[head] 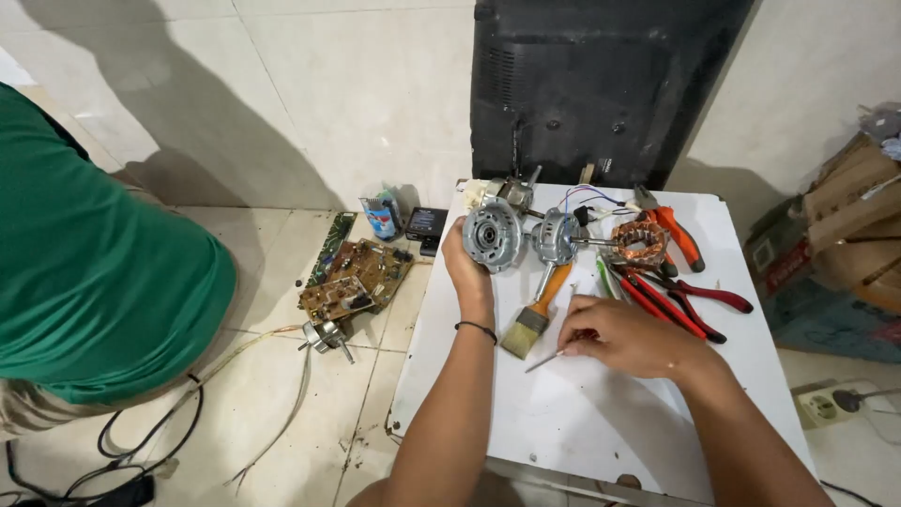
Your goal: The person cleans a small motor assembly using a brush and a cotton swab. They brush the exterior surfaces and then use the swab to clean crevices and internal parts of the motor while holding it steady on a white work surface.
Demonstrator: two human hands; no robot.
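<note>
My left hand (466, 268) grips a round grey metal motor housing (492, 235) held upright on the white table (582, 413). My right hand (624, 333) rests on the table, fingers closed on a thin metal tool (544, 361) whose tip points left. Between the hands lies a paintbrush with an orange handle (535, 314). Behind it sit a second grey motor cap (555, 237) and a copper-wound stator (639, 241) with coloured wires.
Red-handled pliers and cutters (690, 299) lie at the table's right. A black appliance back (591, 84) leans on the wall. Circuit boards (355, 280), a small can (381, 218) and cables lie on the floor. A person in a green shirt (84, 272) crouches left. Cardboard boxes (849, 216) right.
</note>
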